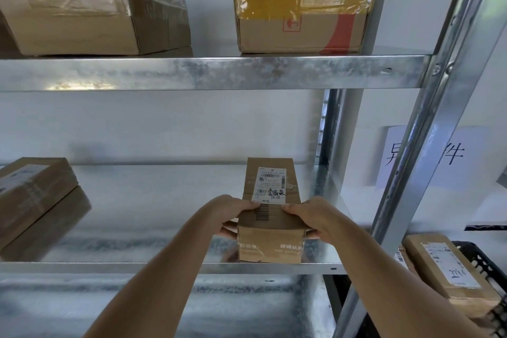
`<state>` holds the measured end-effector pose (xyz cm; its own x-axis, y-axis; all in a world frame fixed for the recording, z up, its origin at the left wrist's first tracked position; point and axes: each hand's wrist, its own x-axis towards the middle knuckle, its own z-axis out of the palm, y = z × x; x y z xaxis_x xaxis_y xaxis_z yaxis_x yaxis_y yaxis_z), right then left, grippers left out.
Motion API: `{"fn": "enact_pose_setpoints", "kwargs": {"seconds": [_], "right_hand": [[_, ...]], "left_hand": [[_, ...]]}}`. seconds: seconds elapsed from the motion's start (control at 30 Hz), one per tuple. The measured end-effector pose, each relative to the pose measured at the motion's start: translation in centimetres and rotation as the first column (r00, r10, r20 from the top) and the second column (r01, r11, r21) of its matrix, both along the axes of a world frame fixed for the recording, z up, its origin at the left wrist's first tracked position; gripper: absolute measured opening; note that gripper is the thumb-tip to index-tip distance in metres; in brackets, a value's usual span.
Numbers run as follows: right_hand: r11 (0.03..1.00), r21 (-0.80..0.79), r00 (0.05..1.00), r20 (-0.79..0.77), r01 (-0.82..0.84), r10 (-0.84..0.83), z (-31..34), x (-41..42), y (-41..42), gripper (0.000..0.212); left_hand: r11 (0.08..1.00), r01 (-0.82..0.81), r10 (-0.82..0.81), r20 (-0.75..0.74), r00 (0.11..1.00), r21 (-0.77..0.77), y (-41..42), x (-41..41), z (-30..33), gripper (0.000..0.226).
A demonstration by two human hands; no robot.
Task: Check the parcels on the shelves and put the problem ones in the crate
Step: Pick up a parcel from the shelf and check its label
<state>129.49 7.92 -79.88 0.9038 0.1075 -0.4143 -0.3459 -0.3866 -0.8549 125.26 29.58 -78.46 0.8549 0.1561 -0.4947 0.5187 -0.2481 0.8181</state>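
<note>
The small box (271, 211) sits at the near edge of the middle shelf (192, 267), toward its right end, with its white label (271, 185) facing up. The left hand (233, 217) grasps its left side and the right hand (312, 218) its right side, thumbs laid over the top near edge and fingers wrapped down the sides.

The step in hand looks like checking this box. To do it well, the two-sided hold should be kept level while the box is drawn toward the body, then tipped so that each face and the tape seams can be read. The label carries handwriting over the print, which is worth a close look. If it proves faulty, it should go right and down to the black crate (485, 263), clearing the metal post (411, 173) on the way.

Much is not shown. The far end, the underside and the side faces under the palms are hidden. The label text is too small to read. The crate is cut off at the right edge, with one parcel (450, 269) already in it. A paper sign (452, 156) on the wall is partly blocked by the post. Other boxes (35, 195) at far left and on the upper shelf (214, 73) are cropped.
</note>
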Motion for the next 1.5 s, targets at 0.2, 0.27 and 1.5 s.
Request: {"fn": "enact_pose_setpoints", "kwargs": {"seconds": [0.2,0.27,1.5], "right_hand": [[1.0,0.02,1.0,-0.008,0.008,-0.008,-0.3,-0.4,-0.4,0.05],[0.999,0.03,1.0,-0.023,0.011,-0.01,0.0,-0.8,-0.4,0.052],[0.996,0.088,0.993,0.12,0.01,-0.021,4.0,-4.5,1.4,0.023]], "left_hand": [[1.0,0.012,-0.012,0.036,0.999,0.02,0.0,-0.5,-0.2,0.047],[1.0,-0.001,0.0,0.049,0.999,0.027,0.0,-0.8,-0.3,0.051],[0.988,-0.044,0.065,0.141,0.988,-0.151,-0.6,-2.2,0.6,0.062]]}}
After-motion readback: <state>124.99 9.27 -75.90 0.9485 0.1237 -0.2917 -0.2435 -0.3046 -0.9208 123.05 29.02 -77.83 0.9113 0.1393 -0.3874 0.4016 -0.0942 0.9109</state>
